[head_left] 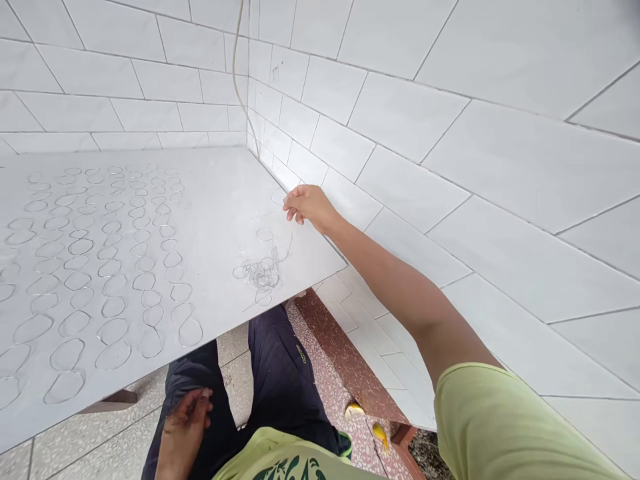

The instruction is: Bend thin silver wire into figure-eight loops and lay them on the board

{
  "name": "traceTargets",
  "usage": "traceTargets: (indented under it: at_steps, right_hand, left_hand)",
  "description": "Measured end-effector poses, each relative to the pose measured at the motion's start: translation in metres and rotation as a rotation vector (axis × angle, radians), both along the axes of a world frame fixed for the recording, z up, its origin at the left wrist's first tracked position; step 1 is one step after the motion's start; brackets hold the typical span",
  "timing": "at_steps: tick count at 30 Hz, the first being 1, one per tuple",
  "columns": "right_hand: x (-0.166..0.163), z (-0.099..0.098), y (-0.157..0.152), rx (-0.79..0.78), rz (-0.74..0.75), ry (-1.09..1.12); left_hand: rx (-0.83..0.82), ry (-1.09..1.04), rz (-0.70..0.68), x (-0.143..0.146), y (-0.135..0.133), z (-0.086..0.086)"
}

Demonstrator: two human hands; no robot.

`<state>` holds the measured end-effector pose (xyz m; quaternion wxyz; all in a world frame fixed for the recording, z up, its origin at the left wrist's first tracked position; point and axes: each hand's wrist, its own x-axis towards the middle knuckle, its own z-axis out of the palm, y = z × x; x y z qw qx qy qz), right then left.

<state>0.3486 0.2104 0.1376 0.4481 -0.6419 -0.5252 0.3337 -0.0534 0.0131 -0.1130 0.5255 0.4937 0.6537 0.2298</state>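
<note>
My right hand (303,202) reaches over the far right side of a white tabletop (220,193), thumb and fingers pinched at a thin wire loop (277,196) that curves out from the fingertips. Nearer the front edge lies a tangled heap of thin wire (263,272), with loose ends sticking out. My left hand (189,420) is low in front of my lap, below the table edge, its fingers curled together; whatever they may hold is too small to see. Across the left of the tabletop, many wire figure-eights (146,290) lie in rows.
White tiled walls (390,127) meet at the corner behind the table. A pale cable (236,73) hangs down there. Under the table a reddish-brown ledge (345,353) runs along the wall, and yellow pieces (380,435) lie on the speckled floor (135,427).
</note>
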Motion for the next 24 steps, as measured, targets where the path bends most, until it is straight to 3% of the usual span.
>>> traceTargets:
  at_steps: [4, 7, 9, 12, 17, 20, 24]
  right_hand:
    - [-0.047, -0.021, -0.053, 0.017, 0.085, 0.328]
    - [-0.091, -0.040, -0.094, 0.026, 0.145, 0.515]
    - [-0.121, -0.054, -0.117, 0.016, 0.159, 0.635]
    - [-0.159, -0.077, -0.144, -0.022, 0.120, 0.752]
    - [-0.185, -0.107, -0.170, -0.095, 0.198, 0.768]
    - [-0.178, -0.112, -0.178, -0.032, 0.237, 0.604]
    - [-0.168, -0.113, -0.183, 0.136, 0.284, 0.381]
  left_hand:
    - [0.063, -0.324, -0.183, 0.055, -0.010, 0.083]
    - [0.187, -0.390, -0.079, 0.084, 0.004, 0.138]
    - [0.257, -0.441, 0.021, 0.093, 0.016, 0.159]
    - [0.392, -0.468, 0.111, 0.097, 0.027, 0.166]
    - [0.470, -0.445, 0.177, 0.087, 0.022, 0.147]
    - [0.441, -0.374, 0.124, 0.073, 0.019, 0.140]
    - [0.418, -0.187, -0.061, 0.057, 0.019, 0.143]
